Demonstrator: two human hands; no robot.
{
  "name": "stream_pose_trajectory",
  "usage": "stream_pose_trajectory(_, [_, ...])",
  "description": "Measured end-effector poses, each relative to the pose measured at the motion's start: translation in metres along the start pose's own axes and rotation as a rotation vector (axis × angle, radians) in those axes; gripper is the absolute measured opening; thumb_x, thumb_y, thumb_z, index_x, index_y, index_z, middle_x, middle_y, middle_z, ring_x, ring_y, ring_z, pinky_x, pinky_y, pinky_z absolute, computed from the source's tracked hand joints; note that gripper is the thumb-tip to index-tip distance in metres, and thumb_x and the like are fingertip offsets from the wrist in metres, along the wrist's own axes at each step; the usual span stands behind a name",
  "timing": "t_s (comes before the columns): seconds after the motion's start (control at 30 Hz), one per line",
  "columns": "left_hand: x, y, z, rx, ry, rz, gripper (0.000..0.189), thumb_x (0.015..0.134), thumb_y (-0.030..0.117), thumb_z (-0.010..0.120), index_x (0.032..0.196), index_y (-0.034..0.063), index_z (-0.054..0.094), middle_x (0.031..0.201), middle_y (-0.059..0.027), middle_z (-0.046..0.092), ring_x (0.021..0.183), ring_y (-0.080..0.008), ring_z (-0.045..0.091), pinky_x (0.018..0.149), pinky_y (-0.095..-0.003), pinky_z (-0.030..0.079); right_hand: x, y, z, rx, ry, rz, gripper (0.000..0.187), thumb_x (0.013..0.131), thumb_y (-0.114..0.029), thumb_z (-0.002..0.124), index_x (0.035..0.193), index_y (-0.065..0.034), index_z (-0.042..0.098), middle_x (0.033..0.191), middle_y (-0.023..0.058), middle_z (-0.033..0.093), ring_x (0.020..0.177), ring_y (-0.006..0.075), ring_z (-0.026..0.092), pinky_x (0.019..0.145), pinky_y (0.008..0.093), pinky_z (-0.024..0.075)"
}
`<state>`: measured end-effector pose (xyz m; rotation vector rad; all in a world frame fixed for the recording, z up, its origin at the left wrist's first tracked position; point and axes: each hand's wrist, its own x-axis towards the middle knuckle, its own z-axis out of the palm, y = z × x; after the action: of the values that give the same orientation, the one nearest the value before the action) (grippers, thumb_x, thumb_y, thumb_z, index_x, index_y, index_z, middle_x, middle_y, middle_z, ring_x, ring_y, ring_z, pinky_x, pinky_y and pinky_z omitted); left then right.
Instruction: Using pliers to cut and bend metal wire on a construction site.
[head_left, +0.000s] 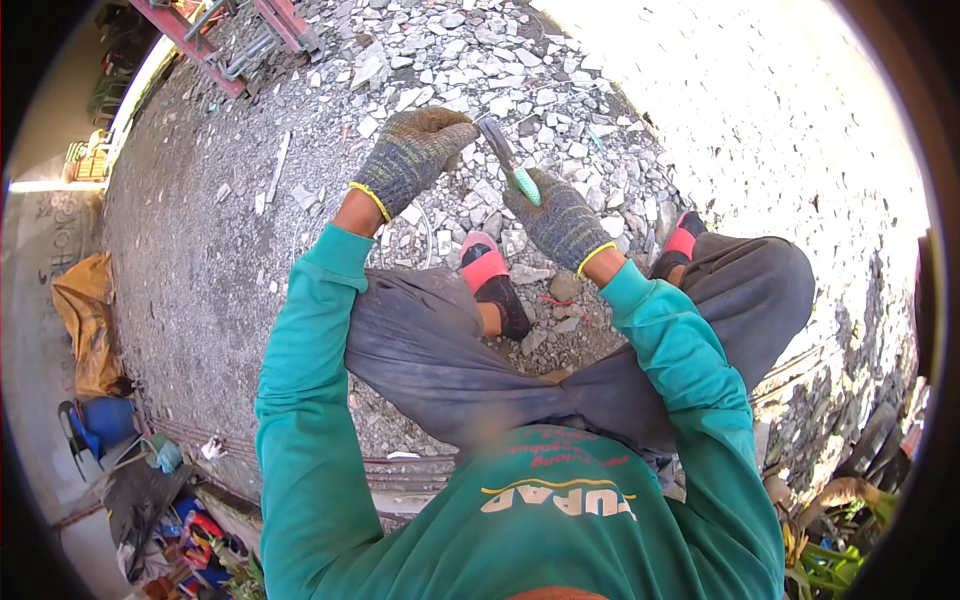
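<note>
My right hand (559, 214), in a grey knit glove with a yellow cuff edge, grips pliers (501, 146) with a green handle. The plier jaws point up and to the left, close to the fingertips of my left hand (420, 154). That hand wears a matching glove, its fingers pinched around a thin wire (480, 118) that reaches the jaws. Whether the jaws are closed on the wire is too small to tell. A pale loop of wire (430, 232) shows below my left hand, above my knee. My left fingertips are partly hidden by the glove's bulk.
Broken stone rubble (450, 67) covers the ground ahead. A red metal frame with grey bars (247, 52) stands at the upper left. My foot in a pink-strapped sandal (484, 270) rests under my hands. A brown tarp (86, 322) and a blue container (109, 427) are at left.
</note>
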<state>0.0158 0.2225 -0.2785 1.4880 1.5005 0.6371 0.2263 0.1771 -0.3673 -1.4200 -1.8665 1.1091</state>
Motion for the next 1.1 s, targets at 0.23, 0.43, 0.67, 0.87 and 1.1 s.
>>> stream_pose_trajectory(0.23, [-0.002,0.006,0.002,-0.057,-0.002,0.010,0.033,0.091,0.030,0.072,0.112,0.0047,0.071,0.068,0.0024,0.060,0.057,-0.0044,0.050,0.049,-0.0226,0.039,-0.002,-0.005,0.000,0.060,0.024,0.026,0.031,0.095,-0.030,0.063,0.106,-0.0011,0.063,0.087,0.0240,0.066,0.081,0.0400,0.065,0.072,0.0461,0.0493])
stream_pose_trajectory(0.43, [-0.005,0.008,0.004,0.013,-0.015,0.010,0.033,0.092,0.030,0.071,0.113,0.0045,0.071,0.066,0.0030,0.057,0.055,-0.0040,0.048,0.048,-0.0224,0.036,0.000,-0.007,0.001,0.043,0.030,0.005,0.032,0.095,-0.030,0.063,0.107,-0.0005,0.062,0.084,0.0240,0.065,0.076,0.0386,0.064,0.069,0.0451,0.0490])
stream_pose_trajectory(0.67, [-0.016,0.002,-0.014,-0.196,-0.070,-0.037,0.031,0.095,0.028,0.067,0.113,0.0029,0.069,0.065,0.0036,0.053,0.053,-0.0037,0.042,0.046,-0.0220,0.031,0.002,-0.019,-0.005,0.303,-0.102,0.122,0.038,0.096,-0.037,0.063,0.106,-0.0010,0.063,0.076,0.0114,0.064,0.070,0.0235,0.063,0.067,0.0395,0.0505])
stream_pose_trajectory(0.87, [-0.037,-0.040,-0.060,-0.441,-0.123,-0.069,0.027,0.098,0.020,0.063,0.111,-0.0029,0.067,0.064,0.0025,0.051,0.051,-0.0063,0.042,0.046,-0.0224,0.032,-0.005,-0.026,-0.042,1.549,-0.516,0.346,0.036,0.097,-0.040,0.063,0.102,-0.0043,0.063,0.075,0.0022,0.058,0.065,0.0142,0.056,0.059,0.0330,0.0485])
stream_pose_trajectory(1.1, [-0.055,-0.028,-0.079,-0.418,0.026,-0.133,0.023,0.096,0.021,0.065,0.108,0.0008,0.067,0.061,0.0040,0.049,0.050,-0.0047,0.038,0.046,-0.0215,0.028,0.024,0.023,-0.007,0.350,-0.172,0.382,0.036,0.095,-0.041,0.060,0.099,-0.0047,0.062,0.072,0.0087,0.063,0.068,0.0205,0.066,0.059,0.0372,0.0527])
